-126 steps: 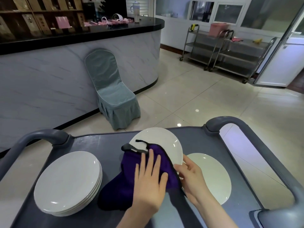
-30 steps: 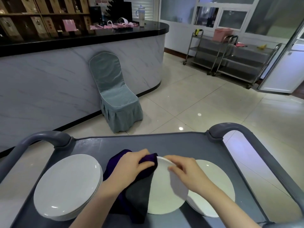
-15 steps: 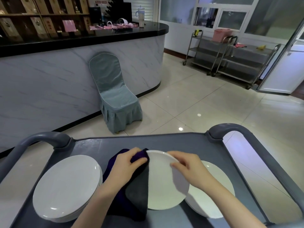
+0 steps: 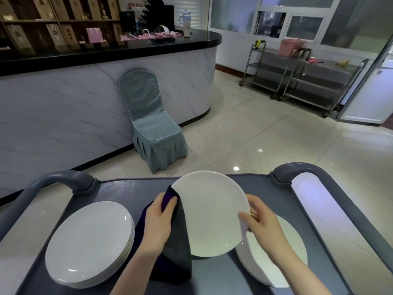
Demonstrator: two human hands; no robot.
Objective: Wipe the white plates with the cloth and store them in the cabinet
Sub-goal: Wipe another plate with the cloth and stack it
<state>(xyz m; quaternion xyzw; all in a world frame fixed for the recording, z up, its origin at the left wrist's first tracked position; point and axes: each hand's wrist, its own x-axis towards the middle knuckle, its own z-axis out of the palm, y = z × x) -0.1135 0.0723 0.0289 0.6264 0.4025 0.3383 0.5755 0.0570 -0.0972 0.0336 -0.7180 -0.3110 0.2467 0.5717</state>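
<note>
A restaurant service area: marble-fronted bar counter [image 4: 106, 86], covered banquet chair [image 4: 153, 128], steel trolleys [image 4: 297, 77].

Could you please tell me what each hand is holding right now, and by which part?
The right hand grips the white plate by its right rim; the left hand clutches the purple cloth against the plate's left edge.

One head-worn view — looking forward and down, close over the cart [image 4: 127, 188] — room beyond.
</note>
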